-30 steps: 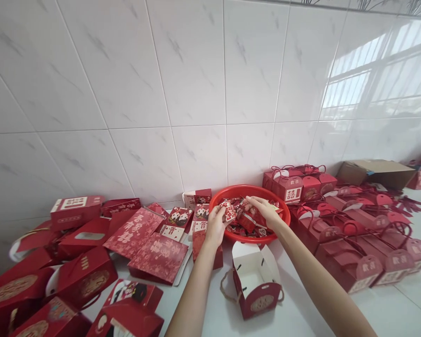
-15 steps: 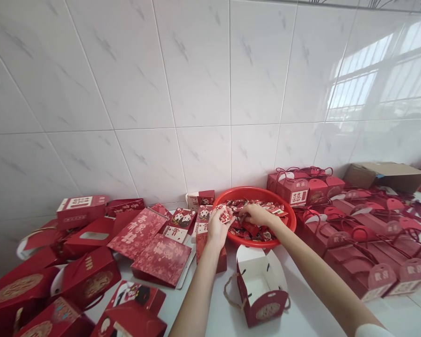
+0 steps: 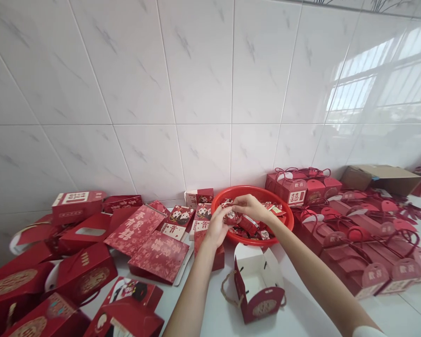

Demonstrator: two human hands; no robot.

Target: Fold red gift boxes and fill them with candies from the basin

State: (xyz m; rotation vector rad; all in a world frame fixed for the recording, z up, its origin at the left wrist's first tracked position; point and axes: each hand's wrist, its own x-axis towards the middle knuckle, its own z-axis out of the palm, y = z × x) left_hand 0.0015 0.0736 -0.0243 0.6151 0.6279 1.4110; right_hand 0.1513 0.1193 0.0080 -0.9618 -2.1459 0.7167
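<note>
A red basin (image 3: 288, 223) full of small red wrapped sweets stands against the tiled wall. Over its left part, my left hand (image 3: 217, 225) is closed around some red-and-white wrapped sweets (image 3: 231, 216). Touching them from the right is my right hand (image 3: 250, 207), its fingers bent down onto the sweets. Exactly what the right fingers grip is too small to make out. Just in front of the basin an open box (image 3: 261, 304), dark red outside and white inside, sits with its flaps up and twine handles at its sides.
Red gift boxes (image 3: 86, 274) and flat red cartons (image 3: 161, 255) lie at the left. Closed boxes with cord handles (image 3: 354, 264) stand in rows at the right. A brown cardboard box (image 3: 382, 178) lies at the back right.
My right hand has risen from the basin's sweets and moved left to my left hand. More wrapped sweets now show between the hands. The view has shifted slightly.
</note>
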